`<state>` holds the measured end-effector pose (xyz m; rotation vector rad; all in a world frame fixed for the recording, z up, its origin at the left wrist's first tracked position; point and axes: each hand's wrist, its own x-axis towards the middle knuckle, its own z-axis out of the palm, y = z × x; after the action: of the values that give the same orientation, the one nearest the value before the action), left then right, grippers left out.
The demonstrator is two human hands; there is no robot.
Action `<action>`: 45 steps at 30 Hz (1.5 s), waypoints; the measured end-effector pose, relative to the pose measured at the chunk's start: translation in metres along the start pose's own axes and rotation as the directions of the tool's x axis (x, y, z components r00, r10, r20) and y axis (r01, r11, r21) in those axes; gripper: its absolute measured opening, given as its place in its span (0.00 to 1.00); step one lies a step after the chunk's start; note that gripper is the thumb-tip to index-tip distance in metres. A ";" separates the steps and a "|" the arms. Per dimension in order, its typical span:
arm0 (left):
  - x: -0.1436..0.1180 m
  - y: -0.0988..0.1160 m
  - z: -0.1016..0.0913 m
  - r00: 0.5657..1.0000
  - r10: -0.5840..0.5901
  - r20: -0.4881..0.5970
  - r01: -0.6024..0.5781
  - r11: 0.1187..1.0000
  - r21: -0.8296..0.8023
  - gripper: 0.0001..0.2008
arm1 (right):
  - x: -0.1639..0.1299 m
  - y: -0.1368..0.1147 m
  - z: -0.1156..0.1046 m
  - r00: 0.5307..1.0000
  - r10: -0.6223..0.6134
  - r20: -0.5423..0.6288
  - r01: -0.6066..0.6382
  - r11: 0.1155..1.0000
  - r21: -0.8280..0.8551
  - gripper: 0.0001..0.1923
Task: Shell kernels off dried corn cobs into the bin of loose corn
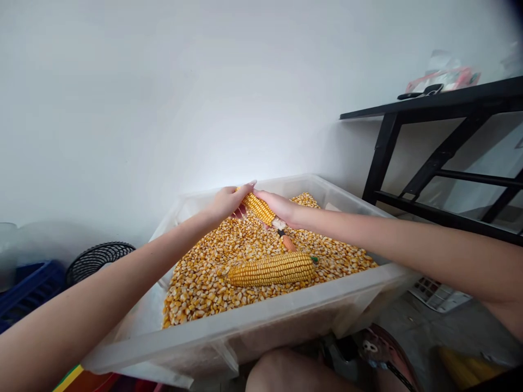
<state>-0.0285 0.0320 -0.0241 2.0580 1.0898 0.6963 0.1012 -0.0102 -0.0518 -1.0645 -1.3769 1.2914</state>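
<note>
A blue crate (24,286) and a black wire basket (96,258) are seen at the left. Over the clear plastic tub (261,318) of loose kernels (196,277), one corn cob (258,209) is clasped by the left hand (229,202) and right hand (280,208), fingers closed around it. A second cob (272,269) lies on the kernels. A black table (449,103) is seen at the right.

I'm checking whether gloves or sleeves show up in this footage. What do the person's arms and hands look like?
Both arms are bare along all that shows: no sleeves, gloves, watch or bracelets. The left hand has long, pale fingernails; no ring can be made out on it or on the right hand. At this size finer marks cannot be told.
</note>
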 end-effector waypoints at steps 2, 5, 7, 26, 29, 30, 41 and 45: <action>0.002 0.000 -0.003 0.999 -0.015 -0.028 0.015 1.000 0.010 0.25 | 0.000 0.000 -0.001 1.000 -0.004 0.003 0.004 1.000 0.002 0.18; 0.005 -0.003 -0.008 0.999 -0.004 -0.039 0.004 1.000 0.000 0.26 | -0.001 0.000 -0.003 0.998 -0.044 0.044 0.045 0.999 -0.026 0.15; 0.006 -0.005 -0.010 1.000 -0.010 -0.012 0.010 1.000 0.016 0.27 | -0.002 0.002 -0.005 0.997 -0.059 0.059 0.063 0.996 -0.067 0.17; 0.012 -0.013 -0.013 0.996 -0.076 -0.043 0.080 0.992 0.097 0.27 | 0.003 0.004 -0.012 0.998 0.013 0.059 -0.010 0.999 -0.047 0.17; 0.014 -0.014 -0.013 0.996 -0.079 -0.042 0.082 0.994 0.070 0.26 | 0.001 0.002 -0.010 0.998 -0.033 0.055 0.037 0.995 -0.087 0.11; 0.014 -0.015 -0.013 0.996 -0.080 -0.040 0.083 0.994 0.066 0.26 | 0.000 0.002 -0.009 0.999 -0.041 0.032 0.044 0.995 -0.089 0.11; 0.014 -0.015 -0.012 0.995 -0.092 -0.044 0.094 0.994 0.055 0.24 | -0.002 0.001 -0.010 0.988 -0.032 0.153 0.055 0.988 -0.145 0.14; 0.014 -0.016 -0.013 0.993 -0.106 -0.053 0.108 0.994 0.035 0.22 | -0.003 0.001 -0.011 0.985 -0.034 0.170 0.051 0.994 -0.097 0.14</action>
<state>-0.0380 0.0547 -0.0268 2.0063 1.2415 0.6831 0.1122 -0.0112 -0.0525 -1.0056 -1.5985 1.3161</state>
